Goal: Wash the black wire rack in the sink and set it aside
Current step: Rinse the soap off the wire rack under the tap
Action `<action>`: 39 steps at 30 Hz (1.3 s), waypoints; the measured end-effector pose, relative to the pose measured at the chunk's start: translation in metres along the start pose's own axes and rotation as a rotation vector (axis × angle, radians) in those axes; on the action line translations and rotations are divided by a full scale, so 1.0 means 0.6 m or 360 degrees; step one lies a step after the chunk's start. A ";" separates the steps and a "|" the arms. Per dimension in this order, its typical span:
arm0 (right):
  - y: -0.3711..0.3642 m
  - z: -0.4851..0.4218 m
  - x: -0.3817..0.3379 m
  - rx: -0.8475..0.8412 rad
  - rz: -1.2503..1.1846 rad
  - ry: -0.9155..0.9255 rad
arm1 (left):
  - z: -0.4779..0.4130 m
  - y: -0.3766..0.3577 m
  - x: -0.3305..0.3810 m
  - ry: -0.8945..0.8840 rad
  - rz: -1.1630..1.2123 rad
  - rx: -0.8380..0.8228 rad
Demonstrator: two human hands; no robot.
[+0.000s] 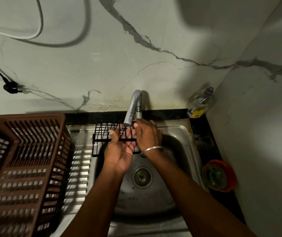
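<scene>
Head view. The left grip (pixel 119 151), palm up with fingers nearly straight, supports the black wire rack (pixel 102 139) from beneath. The right grip (pixel 148 134) curls over the rack's right end. The faucet (pixel 133 106) spout is just above both grips, with the sink (pixel 179 134) below. A brown basket (pixel 22 168) stands left of the left grip. A red bowl (pixel 219 175) sits on the dark bench (pixel 204 134) right of the right grip. A marble wall (pixel 136 48) lies beyond.

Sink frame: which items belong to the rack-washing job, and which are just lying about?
In the job: black wire rack; left hand supporting it from below; right hand holding its right end; faucet; sink.

Lying about: brown plastic basket (possibly the set-aside spot); soap bottle; red bowl; wall cables.
</scene>
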State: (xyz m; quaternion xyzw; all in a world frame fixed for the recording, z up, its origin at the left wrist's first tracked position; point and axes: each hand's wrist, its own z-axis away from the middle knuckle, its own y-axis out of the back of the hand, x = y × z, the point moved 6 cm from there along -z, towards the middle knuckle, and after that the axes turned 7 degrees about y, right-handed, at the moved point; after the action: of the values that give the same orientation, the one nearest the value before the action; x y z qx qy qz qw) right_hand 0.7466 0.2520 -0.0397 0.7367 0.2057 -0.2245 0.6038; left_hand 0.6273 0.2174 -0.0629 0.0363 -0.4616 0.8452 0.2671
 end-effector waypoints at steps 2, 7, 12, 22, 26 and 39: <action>-0.004 0.002 0.004 -0.0050 0.0019 0.0033 | 0.004 0.006 -0.001 0.0046 -0.0055 -0.0020; -0.011 0.008 0.000 -0.0235 0.0295 0.0162 | 0.006 0.007 -0.012 0.0062 -0.0010 -0.0050; 0.000 0.012 0.018 -0.0115 0.0140 -0.0155 | -0.001 0.001 -0.017 0.0050 -0.0053 -0.0073; 0.053 -0.010 0.005 -0.0257 0.0166 0.0016 | 0.007 0.011 -0.013 -0.0003 0.0115 0.0027; 0.069 -0.006 -0.007 -0.0362 0.0132 0.0079 | 0.003 0.021 -0.015 0.0051 0.0190 0.0079; 0.014 -0.005 -0.052 -0.0222 0.0070 0.0246 | 0.002 0.006 -0.049 0.0316 0.0310 0.0234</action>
State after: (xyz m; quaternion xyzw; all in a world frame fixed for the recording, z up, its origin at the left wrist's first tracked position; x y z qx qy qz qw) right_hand 0.7262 0.2525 -0.0143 0.7123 0.2507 -0.1389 0.6407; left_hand 0.6505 0.2029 -0.0741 -0.0728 -0.3712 0.8980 0.2248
